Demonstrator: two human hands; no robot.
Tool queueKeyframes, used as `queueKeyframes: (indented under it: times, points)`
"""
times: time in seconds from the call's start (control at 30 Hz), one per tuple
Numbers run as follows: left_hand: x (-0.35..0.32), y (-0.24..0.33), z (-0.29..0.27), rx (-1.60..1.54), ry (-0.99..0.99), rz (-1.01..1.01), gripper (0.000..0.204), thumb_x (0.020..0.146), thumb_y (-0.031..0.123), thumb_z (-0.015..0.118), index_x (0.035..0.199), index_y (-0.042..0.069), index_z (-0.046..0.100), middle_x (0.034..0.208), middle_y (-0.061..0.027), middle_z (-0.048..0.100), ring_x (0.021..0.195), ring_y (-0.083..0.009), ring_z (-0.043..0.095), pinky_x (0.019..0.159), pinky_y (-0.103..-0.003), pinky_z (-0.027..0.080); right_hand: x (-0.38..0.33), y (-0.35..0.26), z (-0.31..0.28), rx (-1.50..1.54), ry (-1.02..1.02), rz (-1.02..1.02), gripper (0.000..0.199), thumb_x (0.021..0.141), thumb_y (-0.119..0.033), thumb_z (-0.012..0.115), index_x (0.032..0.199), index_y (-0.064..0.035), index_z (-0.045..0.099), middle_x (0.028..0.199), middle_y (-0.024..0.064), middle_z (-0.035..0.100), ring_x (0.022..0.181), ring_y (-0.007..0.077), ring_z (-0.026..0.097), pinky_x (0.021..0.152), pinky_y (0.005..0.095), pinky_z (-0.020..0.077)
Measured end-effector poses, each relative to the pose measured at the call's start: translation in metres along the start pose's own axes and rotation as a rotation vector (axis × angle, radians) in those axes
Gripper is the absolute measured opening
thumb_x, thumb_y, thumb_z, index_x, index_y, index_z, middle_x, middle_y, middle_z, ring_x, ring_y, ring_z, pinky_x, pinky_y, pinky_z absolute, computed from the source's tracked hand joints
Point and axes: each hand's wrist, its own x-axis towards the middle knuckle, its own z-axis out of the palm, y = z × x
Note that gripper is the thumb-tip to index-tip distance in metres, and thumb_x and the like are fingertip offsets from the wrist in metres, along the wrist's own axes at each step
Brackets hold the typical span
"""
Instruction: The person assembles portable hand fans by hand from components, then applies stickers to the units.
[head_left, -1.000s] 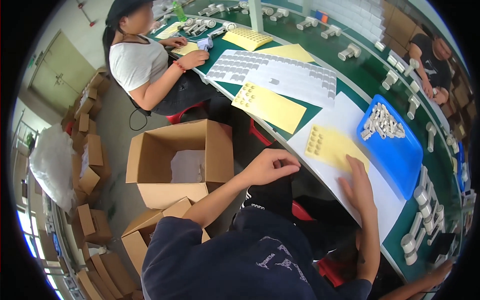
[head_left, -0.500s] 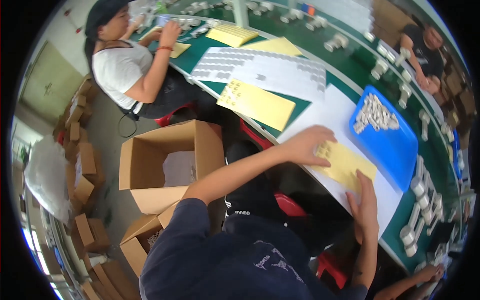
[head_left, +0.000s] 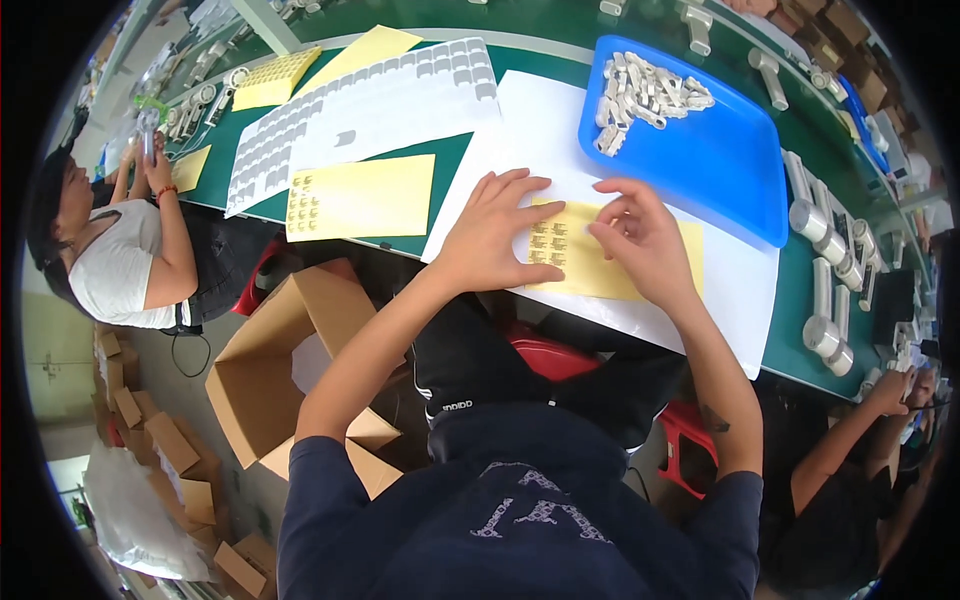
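Observation:
A yellow sheet (head_left: 620,275) with small dark printed labels (head_left: 547,243) at its left end lies on white paper before me. My left hand (head_left: 490,235) is open, fingers spread, at the sheet's left end, with thumb and fingertips around the labels. Over the sheet's middle is my right hand (head_left: 650,245), its fingers bent and the thumb apart from the index fingertip; I see nothing between them. Just beyond, a blue tray (head_left: 700,155) holds a heap of small off-white parts (head_left: 645,90).
Left of me lie another yellow label sheet (head_left: 375,195) and a white sheet with grey stickers (head_left: 370,110). White-and-silver parts (head_left: 825,320) stand right of the tray. An opened cardboard box (head_left: 265,345) is on the floor. Co-workers sit at left (head_left: 140,255) and right (head_left: 840,500).
My view has turned right. My right hand has moved from the yellow sheet's near right edge to over its middle; my left hand remains at the labelled end.

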Motion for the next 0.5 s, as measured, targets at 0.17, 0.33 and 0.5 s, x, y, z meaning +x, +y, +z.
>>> queueKeyframes:
  times: [0.17, 0.33, 0.5]
  points:
    - [-0.001, 0.001, -0.001, -0.009, -0.010, -0.017, 0.071, 0.064, 0.048, 0.080, 0.123, 0.012, 0.065, 0.139, -0.0123, 0.047, 0.137, -0.0347, 0.034, 0.116, -0.052, 0.020, 0.017, 0.007, 0.013, -0.067, 0.000, 0.103, 0.035, 0.085, -0.001, 0.065, 0.118, -0.0076, 0.055, 0.082, 0.0018, 0.059, 0.058, 0.0038, 0.053, 0.055, 0.0213, 0.0425]
    - [-0.003, 0.000, -0.001, -0.028, 0.013, -0.003, 0.070, 0.064, 0.045, 0.083, 0.124, 0.014, 0.064, 0.140, -0.0106, 0.047, 0.136, -0.0350, 0.035, 0.115, -0.052, 0.023, 0.017, 0.006, 0.018, -0.080, 0.006, 0.171, 0.033, 0.085, -0.001, 0.065, 0.115, -0.0063, 0.056, 0.082, 0.0022, 0.059, 0.057, 0.0044, 0.053, 0.054, 0.0214, 0.0421]
    - [-0.004, -0.001, 0.002, -0.048, 0.016, -0.007, 0.070, 0.065, 0.046, 0.081, 0.124, 0.013, 0.064, 0.139, -0.0116, 0.047, 0.136, -0.0350, 0.034, 0.115, -0.051, 0.022, 0.018, 0.011, 0.019, -0.086, 0.010, 0.179, 0.030, 0.085, 0.000, 0.065, 0.114, -0.0056, 0.056, 0.082, 0.0018, 0.059, 0.059, 0.0041, 0.053, 0.054, 0.0213, 0.0418]
